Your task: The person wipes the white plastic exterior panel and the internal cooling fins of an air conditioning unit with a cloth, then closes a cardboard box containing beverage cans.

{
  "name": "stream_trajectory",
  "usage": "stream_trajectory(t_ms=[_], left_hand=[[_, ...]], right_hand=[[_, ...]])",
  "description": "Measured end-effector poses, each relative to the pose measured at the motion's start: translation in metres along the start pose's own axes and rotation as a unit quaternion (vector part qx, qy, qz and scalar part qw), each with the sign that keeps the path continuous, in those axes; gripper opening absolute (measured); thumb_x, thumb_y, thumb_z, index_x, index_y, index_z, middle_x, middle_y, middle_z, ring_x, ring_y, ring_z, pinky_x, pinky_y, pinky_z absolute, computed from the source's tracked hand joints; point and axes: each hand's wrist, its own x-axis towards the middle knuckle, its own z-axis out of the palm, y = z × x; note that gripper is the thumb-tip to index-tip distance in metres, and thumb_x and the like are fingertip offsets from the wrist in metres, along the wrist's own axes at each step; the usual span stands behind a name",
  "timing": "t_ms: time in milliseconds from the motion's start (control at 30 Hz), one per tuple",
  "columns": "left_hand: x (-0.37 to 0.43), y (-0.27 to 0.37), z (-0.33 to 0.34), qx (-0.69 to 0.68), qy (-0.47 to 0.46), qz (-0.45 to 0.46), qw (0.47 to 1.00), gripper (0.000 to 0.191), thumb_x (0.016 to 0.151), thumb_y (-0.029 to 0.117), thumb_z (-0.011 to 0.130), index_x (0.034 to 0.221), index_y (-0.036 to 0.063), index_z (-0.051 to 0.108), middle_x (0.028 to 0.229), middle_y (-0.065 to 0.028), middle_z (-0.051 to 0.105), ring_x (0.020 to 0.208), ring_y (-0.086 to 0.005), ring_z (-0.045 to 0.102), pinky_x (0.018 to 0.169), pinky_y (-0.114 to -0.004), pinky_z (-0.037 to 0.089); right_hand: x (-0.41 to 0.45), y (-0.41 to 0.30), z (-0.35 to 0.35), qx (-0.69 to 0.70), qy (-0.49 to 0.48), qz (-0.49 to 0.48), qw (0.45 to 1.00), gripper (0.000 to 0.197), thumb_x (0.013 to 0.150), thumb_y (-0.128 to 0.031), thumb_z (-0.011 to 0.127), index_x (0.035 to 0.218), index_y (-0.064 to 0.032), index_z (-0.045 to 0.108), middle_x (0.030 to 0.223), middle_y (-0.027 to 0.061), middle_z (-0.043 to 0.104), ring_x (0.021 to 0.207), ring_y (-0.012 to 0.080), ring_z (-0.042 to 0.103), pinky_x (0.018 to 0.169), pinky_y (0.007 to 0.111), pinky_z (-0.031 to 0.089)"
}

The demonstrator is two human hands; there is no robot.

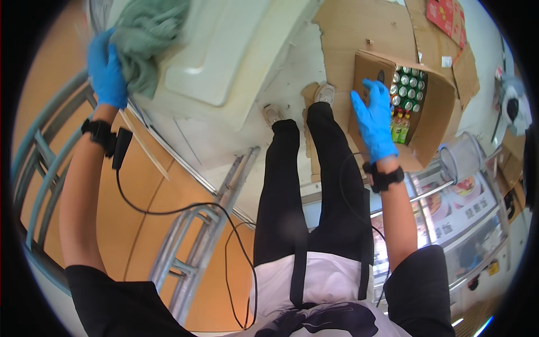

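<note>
My left hand, in a blue glove, grips the edge of a crumpled green cloth. The cloth lies on a cream-white surface with a raised panel, perhaps a freezer lid. Its fingertips are partly hidden at the cloth's far side. Also gloved in blue, my right hand hangs with fingers apart and nothing in it. Behind it in the view stands an open cardboard box. Inside the box are several drink cans and several bottles with green labels. Whether this hand touches the box I cannot tell.
Flattened cardboard covers part of the floor around the box. Grey metal tube frames stand at the left. A wire mesh basket sits by a counter with food pictures. A black cable hangs from my left wrist.
</note>
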Motion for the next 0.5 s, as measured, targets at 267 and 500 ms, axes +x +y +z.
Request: stream_trajectory(t_ms=[267, 500], left_hand=[[-0.004, -0.011, 0.003, -0.156, -0.003, -0.104, 0.982, 0.035, 0.098, 0.017, 0.048, 0.129, 0.0023, 0.047, 0.125, -0.0135, 0.053, 0.114, -0.0252, 0.052, 0.101, -0.037, 0.040], [0.002, -0.031, -0.007, -0.116, -0.039, -0.126, 0.984, 0.040, 0.098, 0.018, 0.052, 0.133, 0.0042, 0.040, 0.127, -0.0127, 0.050, 0.114, -0.0228, 0.052, 0.100, -0.038, 0.042]], right_hand=[[0.003, 0.047, 0.062, 0.058, 0.006, 0.097, 0.994, 0.038, 0.082, -0.035, 0.066, 0.105, -0.0042, 0.064, 0.107, 0.0207, 0.059, 0.101, 0.0396, 0.057, 0.088, 0.046, 0.046], [-0.181, 0.200, 0.104, 0.095, -0.047, 0.361, 0.927, 0.041, 0.076, -0.037, 0.067, 0.093, 0.0001, 0.065, 0.089, 0.0227, 0.064, 0.087, 0.0401, 0.061, 0.079, 0.047, 0.049]])
